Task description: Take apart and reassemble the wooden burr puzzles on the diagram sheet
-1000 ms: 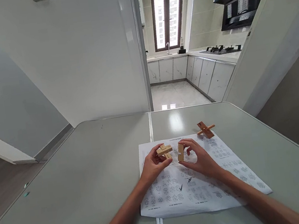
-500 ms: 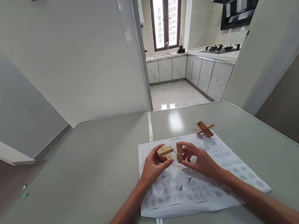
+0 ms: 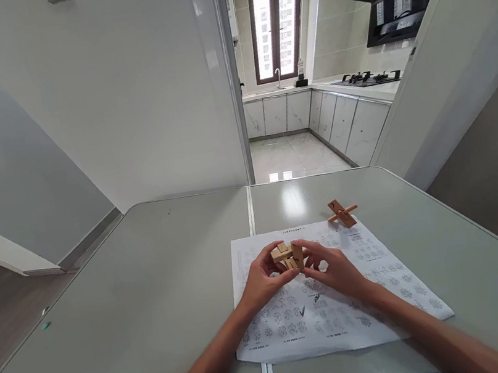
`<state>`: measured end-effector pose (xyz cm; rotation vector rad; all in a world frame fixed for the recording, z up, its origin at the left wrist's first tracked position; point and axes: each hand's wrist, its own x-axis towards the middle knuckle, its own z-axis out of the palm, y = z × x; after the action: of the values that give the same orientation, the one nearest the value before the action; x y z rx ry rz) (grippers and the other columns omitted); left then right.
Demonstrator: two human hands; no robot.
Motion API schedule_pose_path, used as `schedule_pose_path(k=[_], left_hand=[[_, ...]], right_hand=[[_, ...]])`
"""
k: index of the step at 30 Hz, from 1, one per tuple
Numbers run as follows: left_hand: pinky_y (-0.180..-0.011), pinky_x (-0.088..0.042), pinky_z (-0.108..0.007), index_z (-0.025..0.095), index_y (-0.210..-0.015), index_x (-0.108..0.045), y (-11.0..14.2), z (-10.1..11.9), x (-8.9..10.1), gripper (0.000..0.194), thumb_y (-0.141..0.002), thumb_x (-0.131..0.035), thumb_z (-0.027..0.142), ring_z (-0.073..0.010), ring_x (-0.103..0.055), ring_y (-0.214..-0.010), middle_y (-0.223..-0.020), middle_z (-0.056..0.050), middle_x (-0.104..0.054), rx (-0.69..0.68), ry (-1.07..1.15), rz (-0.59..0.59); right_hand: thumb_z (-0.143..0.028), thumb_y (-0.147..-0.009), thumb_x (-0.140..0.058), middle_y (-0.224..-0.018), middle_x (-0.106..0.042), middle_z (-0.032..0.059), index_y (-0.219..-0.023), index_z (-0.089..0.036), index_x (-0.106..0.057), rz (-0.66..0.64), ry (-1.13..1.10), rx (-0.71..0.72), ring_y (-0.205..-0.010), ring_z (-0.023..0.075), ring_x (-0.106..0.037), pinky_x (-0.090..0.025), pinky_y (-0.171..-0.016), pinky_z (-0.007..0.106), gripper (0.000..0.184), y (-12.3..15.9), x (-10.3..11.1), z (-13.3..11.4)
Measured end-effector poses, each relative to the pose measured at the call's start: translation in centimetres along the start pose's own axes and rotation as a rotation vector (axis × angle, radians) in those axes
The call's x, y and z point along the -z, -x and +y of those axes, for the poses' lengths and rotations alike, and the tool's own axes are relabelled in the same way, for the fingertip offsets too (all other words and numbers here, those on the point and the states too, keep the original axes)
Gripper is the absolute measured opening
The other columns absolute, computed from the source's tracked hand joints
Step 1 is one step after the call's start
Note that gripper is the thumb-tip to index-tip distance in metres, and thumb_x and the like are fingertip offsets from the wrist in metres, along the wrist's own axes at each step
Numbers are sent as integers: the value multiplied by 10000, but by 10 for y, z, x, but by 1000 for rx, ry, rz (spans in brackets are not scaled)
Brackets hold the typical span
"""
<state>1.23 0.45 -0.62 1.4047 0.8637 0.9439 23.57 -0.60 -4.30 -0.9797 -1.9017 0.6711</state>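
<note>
Over the printed sheet, my left hand [image 3: 266, 276] is closed on a small cluster of light wooden puzzle pieces [image 3: 281, 254]. My right hand [image 3: 330, 261] pinches a single notched wooden block [image 3: 297, 255], held upright between thumb and fingers. The block meets the right side of the cluster; how far the two fit together I cannot tell. Under both hands lies the white instruction sheet [image 3: 291, 342], covered with small line diagrams. At its top right corner rest crossed brown wooden pieces [image 3: 342, 214], one flat and one stick-like.
The grey folding table [image 3: 130, 304] has a metal edge and a seam [image 3: 250, 211] down its middle. A small green bit [image 3: 46, 326] lies near its left edge. Beyond the table, a doorway opens on a kitchen with white cabinets [image 3: 276, 115] and a gas hob [image 3: 368, 78].
My left hand has moved right with the cluster, closing the gap to the block in my right hand. The cluster and block now touch. The crossed pieces stay on the sheet's corner.
</note>
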Motion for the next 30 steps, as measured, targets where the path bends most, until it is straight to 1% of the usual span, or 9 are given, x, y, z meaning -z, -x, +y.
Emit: schedule_pose_path(k=[6,10,14,19,21,24,27,30], left_hand=[[-812,-525,-323,210,-1351,-642,1,0,-1,716,-710,-923,364,-165,-626,-828,-1026,-55,-704,23,-1,8],[-800,-516,-313,216,-1361,-650,1,1,0,740,-695,-930,374,-163,-620,-814,-1010,-47,-710,28,10,7],[-805,-515,-312,215,-1374,-646,0,2,0,759,-683,-935,340,-160,-616,-809,-989,-42,-711,45,29,1],[-897,-533,-358,219,-1378,-651,0,4,1,745,-699,-928,351,-207,-668,-917,-1096,-73,-731,58,56,-26],[-904,-535,-367,221,-1383,-654,0,5,2,743,-706,-922,368,-217,-674,-931,-1098,-75,-733,57,43,-25],[-887,-531,-353,221,-1383,-659,0,4,2,751,-696,-927,365,-207,-663,-910,-1078,-68,-735,57,17,-9],[-852,-520,-329,218,-1381,-662,0,2,2,752,-691,-931,349,-180,-633,-861,-1065,-64,-729,56,8,0],[-831,-507,-318,216,-1387,-656,-1,-1,3,754,-698,-929,355,-168,-608,-839,-1057,-62,-719,51,1,0]], right_hand=[[-307,-978,-613,-896,-760,5,-1472,-340,-519,12,22,5,-668,177,-692,-642,-655,343,504,0,1,-2],[-310,-988,-602,-928,-769,18,-1475,-343,-531,-6,82,25,-668,181,-695,-640,-661,350,493,2,1,2],[-295,-995,-602,-944,-775,13,-1486,-356,-524,2,117,50,-643,170,-685,-640,-671,346,501,3,0,4],[-310,-1004,-596,-958,-776,17,-1493,-359,-521,8,125,69,-641,172,-699,-649,-660,348,497,2,0,4],[-314,-1006,-591,-970,-777,21,-1501,-357,-512,7,117,70,-638,171,-705,-654,-655,348,502,2,-1,3],[-312,-1007,-590,-965,-778,21,-1501,-354,-513,22,125,89,-639,173,-709,-654,-648,347,502,2,-1,2],[-300,-1011,-583,-956,-778,22,-1502,-354,-516,36,146,101,-653,178,-714,-650,-649,346,499,2,-1,1],[-276,-1017,-573,-948,-776,17,-1511,-358,-503,40,159,100,-627,169,-698,-643,-646,341,506,3,-2,1]])
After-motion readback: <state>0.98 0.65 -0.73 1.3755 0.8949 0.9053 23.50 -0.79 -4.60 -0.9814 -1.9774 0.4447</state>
